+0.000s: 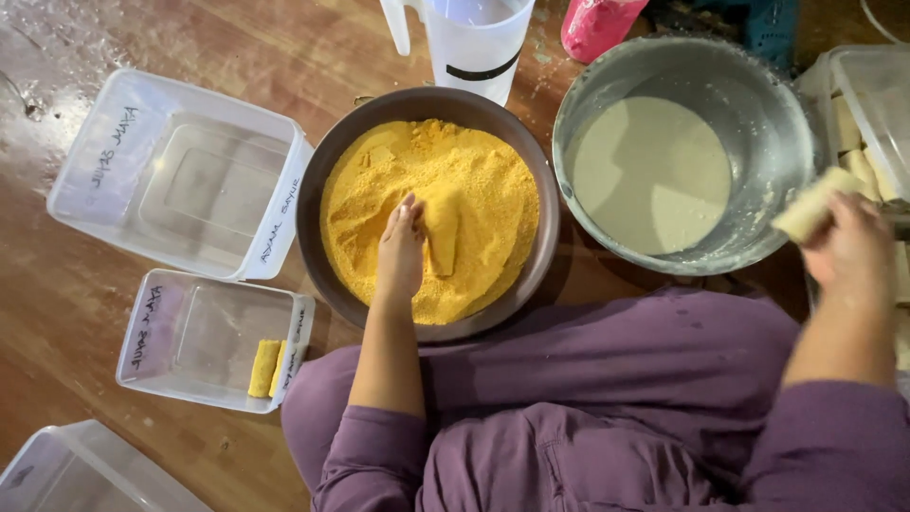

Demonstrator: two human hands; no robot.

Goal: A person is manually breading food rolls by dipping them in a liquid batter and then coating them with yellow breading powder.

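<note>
Hands at work over two bowls, seen from the head camera: the left hand (402, 248) rests, fingers loosely extended and holding nothing, in the yellow crumbs of a dark round bowl (327, 171), its fingertips just beside a crumb-coated roll (442, 243). That roll lies immediately to the right of the hand, its long axis running away from the person, roughly parallel to the fingers. The right hand (853, 251), well apart on the far side, is closed around a pale uncoated roll (809, 206), whose free end points up and left toward the metal bowl of pale batter (654, 175); the rim of that bowl sits just beside it. So the left hand is much the nearer to the coated roll, the right to the batter. On the wooden floor to the left, a small clear container (204, 332) holds two finished coated rolls (266, 368) in its near corner, with a larger clear container (180, 171) above it and a white jug (474, 43) behind the crumb bowl.
</note>
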